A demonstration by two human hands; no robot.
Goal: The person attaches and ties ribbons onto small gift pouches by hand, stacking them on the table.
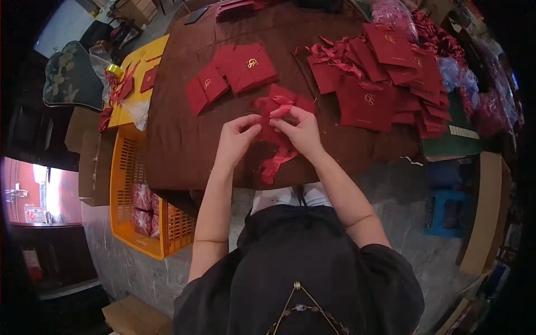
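Note:
Both hands are over the near half of a table covered with a brown cloth (pixel 346 151). My right hand (pixel 302 132) is closed in a pinch on a red ribbon (pixel 282 110), which loops up past the fingertips. My left hand (pixel 239 137) is also closed, thumb against fingers, at the left edge of the same red material; what it grips is too small to make out. Beneath the hands is a red paper bag (pixel 290 96), partly covered by them. More loose red ribbon (pixel 277 163) trails toward the table's front edge.
Flat red bags with gold lettering (pixel 252 67) lie beyond my hands. A large heap of red bags (pixel 368 106) with ribbons is at the right. Left of the table stand a yellow board (pixel 132 66) and an orange crate (pixel 119 206) holding wrapped packs. A blue stool (pixel 446 212) is at lower right.

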